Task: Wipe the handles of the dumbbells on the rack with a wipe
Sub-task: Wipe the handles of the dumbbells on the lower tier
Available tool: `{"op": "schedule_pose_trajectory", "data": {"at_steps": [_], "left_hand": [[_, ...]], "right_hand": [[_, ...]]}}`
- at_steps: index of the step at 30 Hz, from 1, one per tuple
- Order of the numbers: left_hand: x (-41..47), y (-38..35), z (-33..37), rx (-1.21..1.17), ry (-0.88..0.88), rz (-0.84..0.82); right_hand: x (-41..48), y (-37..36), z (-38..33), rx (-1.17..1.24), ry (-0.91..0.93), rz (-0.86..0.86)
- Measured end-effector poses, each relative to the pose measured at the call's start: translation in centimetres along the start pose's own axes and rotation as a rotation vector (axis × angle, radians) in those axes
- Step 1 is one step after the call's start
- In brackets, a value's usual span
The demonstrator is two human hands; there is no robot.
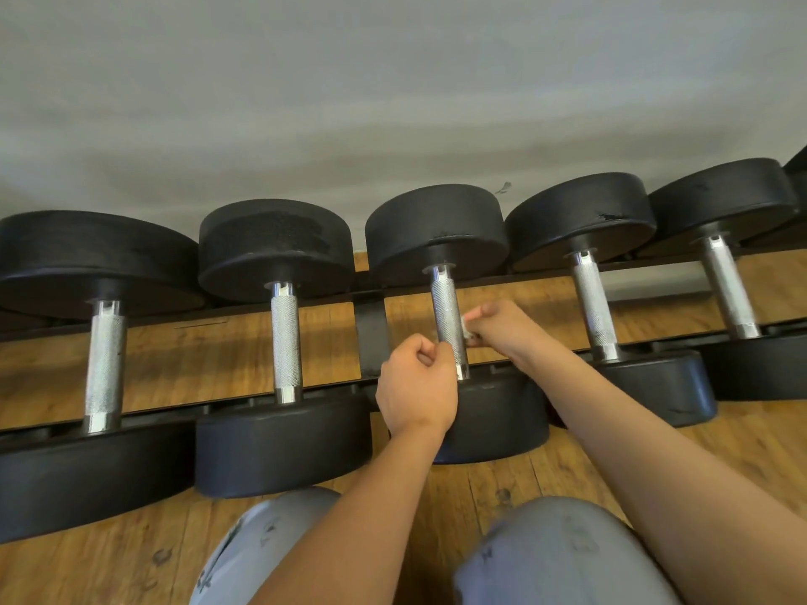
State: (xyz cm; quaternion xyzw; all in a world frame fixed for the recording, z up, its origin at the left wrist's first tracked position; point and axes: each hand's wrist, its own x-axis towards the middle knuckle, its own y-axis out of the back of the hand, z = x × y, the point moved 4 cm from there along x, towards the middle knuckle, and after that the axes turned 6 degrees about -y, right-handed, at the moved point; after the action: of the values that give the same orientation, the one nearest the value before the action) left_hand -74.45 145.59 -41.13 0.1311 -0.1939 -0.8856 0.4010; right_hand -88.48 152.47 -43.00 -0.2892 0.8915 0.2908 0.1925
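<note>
Several black dumbbells with knurled chrome handles lie side by side on a low black rack (371,329). The middle dumbbell's handle (445,310) runs between my two hands. My right hand (498,327) pinches a small white wipe (466,331) against the handle's right side, most of the wipe hidden by my fingers. My left hand (415,386) is a closed fist at the handle's lower left end, and whether it touches the handle is hard to tell. Neighbouring handles stand to the left (286,342) and right (594,305).
A grey wall rises behind the rack. Wooden floor (502,482) shows under and in front of the dumbbells. My knees in light grey trousers (563,556) are at the bottom edge, close to the dumbbell heads.
</note>
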Motion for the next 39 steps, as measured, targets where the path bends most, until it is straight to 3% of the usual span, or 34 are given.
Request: {"op": "schedule_pose_trajectory", "data": {"at_steps": [2, 7, 12, 18, 23, 29, 34, 39], "left_hand": [[0.0, 0.0, 0.1, 0.006, -0.003, -0.004], [0.2, -0.2, 0.1, -0.001, 0.001, 0.005], [0.1, 0.0, 0.0, 0.003, 0.01, 0.007], [0.0, 0.0, 0.4, 0.01, 0.012, 0.015], [0.0, 0.1, 0.2, 0.008, 0.009, 0.014], [0.0, 0.0, 0.4, -0.005, 0.006, 0.008], [-0.1, 0.0, 0.3, 0.003, 0.006, -0.01], [-0.1, 0.1, 0.4, 0.002, -0.006, -0.013]], "right_hand": [[-0.2, 0.5, -0.5, -0.098, 0.015, -0.038], [-0.4, 0.9, -2.1, 0.061, 0.149, 0.07], [-1.8, 0.8, -1.2, -0.254, 0.097, -0.028], [-1.3, 0.6, -1.3, -0.018, 0.134, 0.079], [-1.9, 0.6, -0.8, -0.19, 0.05, -0.086], [-1.1, 0.9, -1.0, -0.006, 0.049, -0.006], [-1.9, 0.6, 0.0, -0.142, -0.077, -0.221], [-1.2, 1.1, -0.7, -0.014, -0.05, -0.132]]}}
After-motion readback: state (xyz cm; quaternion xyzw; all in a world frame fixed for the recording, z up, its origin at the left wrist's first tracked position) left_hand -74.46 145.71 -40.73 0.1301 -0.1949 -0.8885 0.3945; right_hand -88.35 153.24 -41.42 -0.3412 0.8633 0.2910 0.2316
